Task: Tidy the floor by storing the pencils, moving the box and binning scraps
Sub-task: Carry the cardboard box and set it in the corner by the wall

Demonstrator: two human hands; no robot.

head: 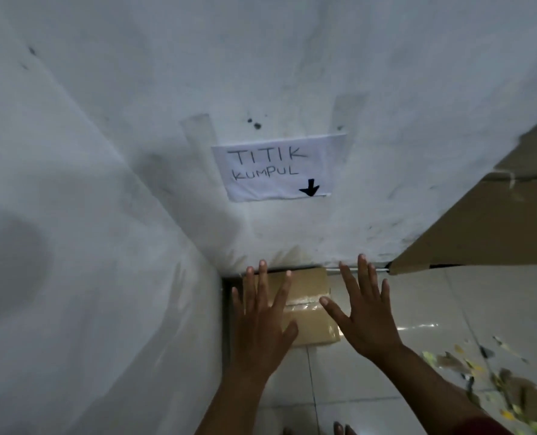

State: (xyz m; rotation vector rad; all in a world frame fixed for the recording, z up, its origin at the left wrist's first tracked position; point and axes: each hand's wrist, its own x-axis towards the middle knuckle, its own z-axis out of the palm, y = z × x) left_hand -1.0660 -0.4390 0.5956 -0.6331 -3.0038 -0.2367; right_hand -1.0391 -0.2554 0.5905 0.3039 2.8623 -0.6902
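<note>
The fingers of both hands were straight and spread wide, holding nothing. The left hand lay over the left part of the small cardboard box, with its fingertips reaching toward the wall; whether the palm pressed on the lid or only hovered above it, I cannot tell. The right hand was just beside the right edge of the box, with its thumb over the taped seam.

The box stood on the tiled floor in the corner, against the wall and right under the paper sign with the words "TITIK KUMPUL" and an arrow that pointed down. So the box seemed to be at its place already. To finish this step well, I think the hands should push it flat and evenly until it is flush in the corner, then let go without shifting it.

Coloured paper scraps lay on the floor at the right, well apart from the box, not yet binned. A large cardboard sheet leaned at the right.
</note>
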